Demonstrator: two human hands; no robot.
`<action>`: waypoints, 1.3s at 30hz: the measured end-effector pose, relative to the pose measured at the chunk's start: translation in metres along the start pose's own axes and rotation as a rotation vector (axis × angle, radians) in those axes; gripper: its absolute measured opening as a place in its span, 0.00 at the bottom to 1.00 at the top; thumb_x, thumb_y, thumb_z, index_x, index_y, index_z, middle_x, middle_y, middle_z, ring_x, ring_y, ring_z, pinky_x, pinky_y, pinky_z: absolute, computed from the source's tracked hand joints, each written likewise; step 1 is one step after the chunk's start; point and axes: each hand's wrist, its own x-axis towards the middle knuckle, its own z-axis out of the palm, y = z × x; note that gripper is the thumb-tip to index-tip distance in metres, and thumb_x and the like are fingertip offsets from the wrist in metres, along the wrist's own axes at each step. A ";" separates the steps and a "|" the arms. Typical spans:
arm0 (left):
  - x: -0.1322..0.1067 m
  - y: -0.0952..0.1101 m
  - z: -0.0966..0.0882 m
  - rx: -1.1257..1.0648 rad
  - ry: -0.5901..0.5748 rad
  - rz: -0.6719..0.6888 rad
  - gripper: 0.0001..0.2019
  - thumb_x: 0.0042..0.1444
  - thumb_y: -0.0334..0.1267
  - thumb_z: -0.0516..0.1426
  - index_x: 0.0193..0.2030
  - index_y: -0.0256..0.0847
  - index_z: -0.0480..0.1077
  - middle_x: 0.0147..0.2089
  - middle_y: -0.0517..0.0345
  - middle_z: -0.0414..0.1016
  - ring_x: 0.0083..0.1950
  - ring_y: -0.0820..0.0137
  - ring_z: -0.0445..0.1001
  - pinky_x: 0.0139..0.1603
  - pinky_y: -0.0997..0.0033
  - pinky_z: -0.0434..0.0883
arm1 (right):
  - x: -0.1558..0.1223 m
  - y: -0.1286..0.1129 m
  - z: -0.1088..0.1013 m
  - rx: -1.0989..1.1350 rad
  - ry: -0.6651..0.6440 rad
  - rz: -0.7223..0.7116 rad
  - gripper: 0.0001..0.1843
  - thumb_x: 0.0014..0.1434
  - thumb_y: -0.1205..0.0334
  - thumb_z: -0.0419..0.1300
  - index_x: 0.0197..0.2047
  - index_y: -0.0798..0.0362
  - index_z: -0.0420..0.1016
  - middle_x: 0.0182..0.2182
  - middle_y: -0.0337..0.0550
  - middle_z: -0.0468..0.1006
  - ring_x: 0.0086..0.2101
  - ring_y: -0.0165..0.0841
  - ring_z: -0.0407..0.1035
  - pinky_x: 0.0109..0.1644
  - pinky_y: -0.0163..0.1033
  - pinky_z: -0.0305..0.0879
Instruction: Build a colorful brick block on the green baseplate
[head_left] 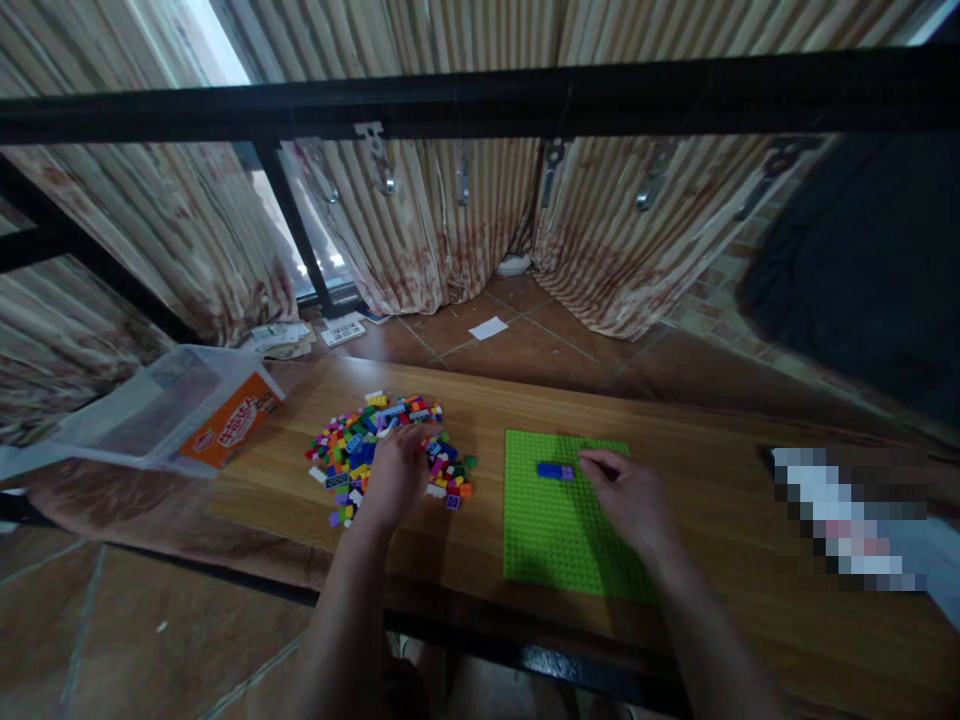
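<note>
A green studded baseplate (559, 540) lies flat on the wooden table (720, 500). A short row of blue and purple bricks (555, 470) is stuck on the plate near its far edge. My right hand (626, 495) rests on the plate, fingers curled and pinched just right of that row. A heap of small multicoloured bricks (375, 440) lies to the left of the plate. My left hand (397, 470) sits palm down on the heap with its fingers bent into the bricks; what they grip is hidden.
A clear plastic tub with an orange label (187, 405) lies on its side at the table's left end. A pixelated item (847, 520) sits at the right. A black metal rail (480, 100) crosses overhead; curtains and tiled floor lie beyond.
</note>
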 end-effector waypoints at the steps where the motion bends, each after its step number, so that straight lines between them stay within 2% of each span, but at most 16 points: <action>1: -0.001 -0.003 -0.004 -0.037 0.016 -0.033 0.25 0.49 0.22 0.48 0.50 0.40 0.75 0.51 0.53 0.78 0.51 0.65 0.75 0.56 0.65 0.69 | 0.000 0.000 0.000 -0.006 0.000 0.004 0.18 0.57 0.50 0.54 0.38 0.50 0.81 0.37 0.45 0.83 0.38 0.40 0.77 0.47 0.46 0.70; 5: -0.006 -0.012 -0.015 -0.135 0.027 -0.154 0.21 0.52 0.27 0.49 0.51 0.37 0.75 0.46 0.52 0.80 0.46 0.66 0.77 0.50 0.68 0.72 | 0.000 0.001 0.000 -0.026 0.007 -0.017 0.19 0.57 0.49 0.54 0.38 0.51 0.81 0.38 0.47 0.83 0.38 0.40 0.76 0.48 0.47 0.70; 8: -0.006 -0.015 -0.018 -0.176 0.075 -0.194 0.18 0.55 0.32 0.52 0.50 0.37 0.76 0.46 0.52 0.80 0.45 0.65 0.78 0.49 0.69 0.73 | 0.000 0.002 0.000 -0.033 0.024 -0.042 0.19 0.58 0.48 0.54 0.39 0.50 0.81 0.38 0.46 0.83 0.39 0.41 0.76 0.49 0.47 0.69; 10: -0.005 -0.019 -0.022 -0.201 0.202 -0.261 0.18 0.56 0.34 0.52 0.50 0.38 0.76 0.47 0.52 0.80 0.46 0.66 0.77 0.51 0.69 0.72 | -0.001 0.002 0.001 -0.027 0.032 -0.039 0.19 0.58 0.48 0.54 0.38 0.50 0.81 0.38 0.46 0.83 0.39 0.40 0.76 0.48 0.47 0.70; 13: -0.004 -0.030 -0.031 -0.205 0.435 -0.439 0.19 0.56 0.34 0.51 0.51 0.36 0.75 0.47 0.50 0.80 0.48 0.65 0.77 0.52 0.69 0.72 | -0.001 0.003 0.001 -0.016 0.032 -0.032 0.19 0.57 0.47 0.54 0.38 0.50 0.81 0.38 0.46 0.83 0.38 0.40 0.77 0.48 0.46 0.71; 15: -0.004 -0.036 -0.036 -0.155 0.494 -0.541 0.19 0.55 0.34 0.52 0.52 0.36 0.74 0.48 0.49 0.80 0.49 0.64 0.77 0.53 0.67 0.71 | 0.000 0.005 0.001 -0.013 0.033 -0.042 0.19 0.57 0.47 0.54 0.38 0.49 0.81 0.38 0.45 0.83 0.39 0.40 0.77 0.48 0.46 0.71; 18: -0.004 -0.036 -0.037 -0.075 0.433 -0.578 0.19 0.54 0.33 0.52 0.52 0.39 0.75 0.48 0.50 0.80 0.51 0.62 0.77 0.54 0.65 0.70 | 0.000 0.008 0.002 -0.014 0.036 -0.056 0.19 0.57 0.47 0.54 0.38 0.49 0.81 0.38 0.45 0.83 0.39 0.40 0.77 0.48 0.46 0.71; 22: -0.001 -0.029 -0.028 -0.025 0.351 -0.490 0.21 0.53 0.31 0.52 0.53 0.40 0.75 0.52 0.50 0.79 0.55 0.61 0.75 0.58 0.63 0.68 | 0.000 0.009 0.005 -0.020 0.028 -0.056 0.19 0.57 0.46 0.55 0.38 0.48 0.81 0.39 0.45 0.83 0.39 0.41 0.76 0.49 0.47 0.70; 24: 0.001 -0.030 -0.026 -0.024 0.357 -0.490 0.23 0.52 0.29 0.51 0.54 0.39 0.74 0.52 0.49 0.78 0.56 0.61 0.74 0.59 0.62 0.67 | 0.000 0.008 0.006 -0.019 0.020 -0.042 0.20 0.56 0.45 0.55 0.38 0.48 0.81 0.39 0.45 0.83 0.40 0.41 0.76 0.49 0.47 0.70; 29: 0.001 -0.043 -0.031 -0.087 0.404 -0.613 0.24 0.51 0.30 0.52 0.55 0.37 0.73 0.51 0.47 0.78 0.53 0.61 0.76 0.55 0.64 0.69 | 0.000 0.009 0.006 -0.030 0.006 -0.055 0.20 0.56 0.44 0.55 0.38 0.48 0.80 0.39 0.45 0.83 0.39 0.41 0.76 0.48 0.47 0.70; 34: -0.001 -0.051 -0.034 -0.094 0.350 -0.638 0.23 0.50 0.31 0.53 0.54 0.39 0.74 0.50 0.49 0.79 0.52 0.61 0.76 0.54 0.66 0.69 | -0.002 0.009 0.009 -0.020 -0.001 -0.067 0.19 0.56 0.45 0.54 0.38 0.48 0.80 0.38 0.45 0.83 0.38 0.41 0.76 0.47 0.46 0.71; 39: -0.010 -0.058 -0.045 -0.121 0.389 -0.691 0.21 0.51 0.33 0.53 0.53 0.38 0.75 0.46 0.50 0.80 0.45 0.64 0.78 0.45 0.69 0.72 | -0.004 0.007 0.012 0.003 0.000 -0.095 0.19 0.57 0.46 0.54 0.39 0.48 0.80 0.39 0.45 0.83 0.39 0.40 0.76 0.47 0.45 0.71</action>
